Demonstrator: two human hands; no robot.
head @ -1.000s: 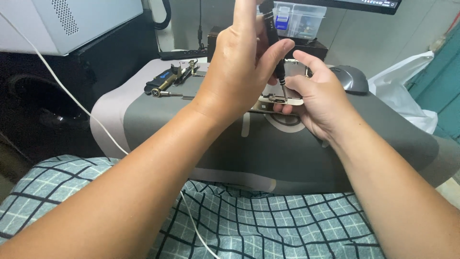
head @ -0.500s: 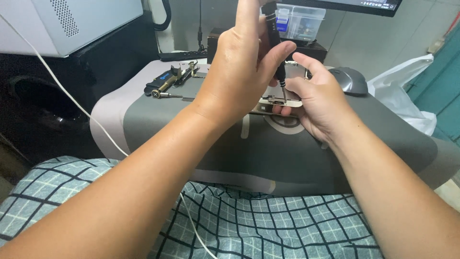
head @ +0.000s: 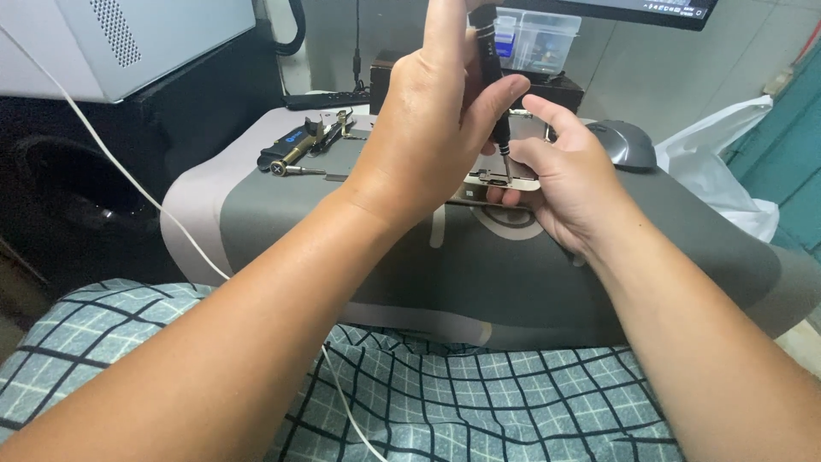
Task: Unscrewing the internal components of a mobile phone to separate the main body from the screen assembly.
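The left hand [head: 436,128] is raised over the grey mat [head: 530,282], fingers closed around a slim black screwdriver [head: 491,81] held upright, the thumb pressing its shaft and a fingertip at its top. The tip comes down onto a small flat metal device [head: 500,181] lying on the mat near its middle. The right hand [head: 569,184] reaches in from the right, fingers curled around the right end of the device and pinning it down, the index finger extended just beside the screwdriver shaft. Both forearms cross the near edge of the mat, above a checked cloth [head: 479,402].

The mat has bare room near and to the right of the hands. On its far left lie a few loose tools [head: 308,145], well apart from the hands. A computer mouse [head: 623,141] sits at the far right, just beyond the right hand. A white cable [head: 128,184] runs down the left side.

A clear plastic box [head: 534,38] stands at the far edge behind the hands; what it holds cannot be told. A white plastic bag [head: 714,167] lies to the far right.
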